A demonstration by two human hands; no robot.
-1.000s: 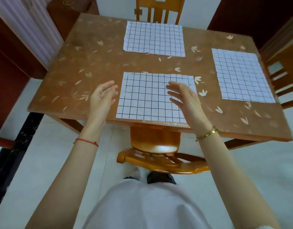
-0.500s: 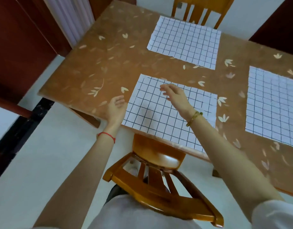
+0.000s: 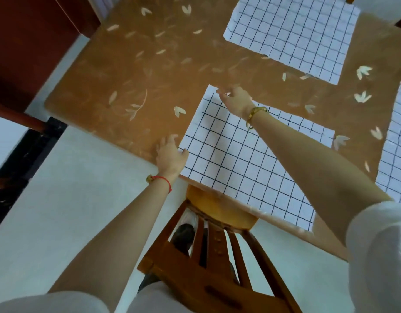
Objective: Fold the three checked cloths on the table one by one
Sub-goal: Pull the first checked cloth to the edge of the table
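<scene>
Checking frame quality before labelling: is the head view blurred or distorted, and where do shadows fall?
Head view: motion blur softens the left hand and right hand; wide-angle distortion skews the table; the right arm's soft shadow falls on the near checked cloth.

The near cloth (image 3: 240, 159) is white with a black grid, like the far cloth (image 3: 294, 35) and side cloth (image 3: 398, 143) beyond your right hand (image 3: 235, 100). The table (image 3: 149, 71) is orange-brown with pale leaf prints.
</scene>
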